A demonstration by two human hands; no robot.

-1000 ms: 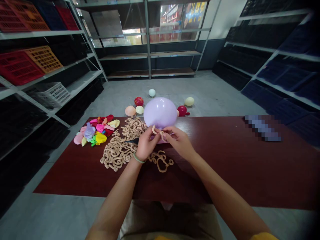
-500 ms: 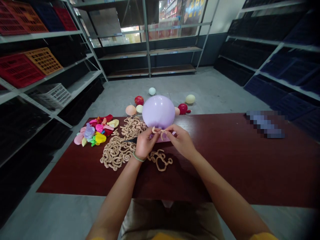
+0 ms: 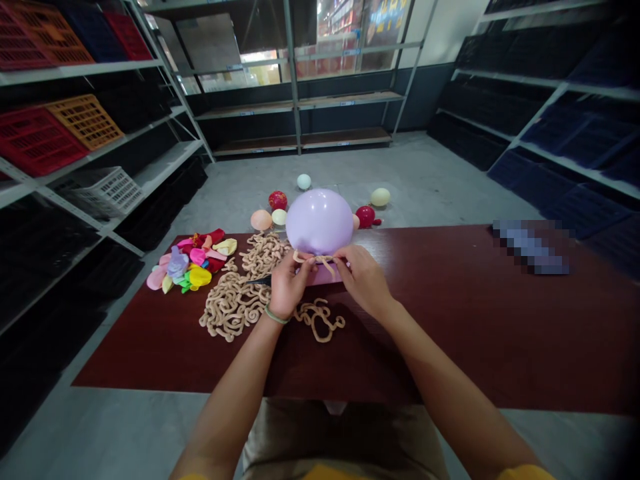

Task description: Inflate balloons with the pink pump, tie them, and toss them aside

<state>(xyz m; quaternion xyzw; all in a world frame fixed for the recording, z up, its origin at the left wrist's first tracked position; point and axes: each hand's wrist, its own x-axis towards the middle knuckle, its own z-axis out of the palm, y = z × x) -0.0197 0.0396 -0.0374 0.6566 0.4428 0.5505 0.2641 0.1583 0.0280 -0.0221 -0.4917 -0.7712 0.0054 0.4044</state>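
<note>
The fingers of the left hand (image 3: 289,288) and the right hand (image 3: 365,279) are pinched narrow on one tan cord (image 3: 324,259), drawn across between them with a short tail hanging. Just beyond it, at the worktop (image 3: 450,307)'s far edge, is one inflated purple balloon (image 3: 319,220); its neck is hard to make out. A flat pink thing (image 3: 327,275) lies below the hands, mostly covered. A black pointed thing (image 3: 257,281) runs behind the left hand, its other end hidden. Left are a heap of tan cords (image 3: 233,303), too tangled to count, and a mound of limp balloons (image 3: 195,261), overlapping beyond counting; a few loose cords (image 3: 323,321) lie nearer. Seven small inflated balloons (image 3: 380,197) show past the worktop, one partly behind the purple balloon. A pixelated object (image 3: 530,248) lies far right.
</note>
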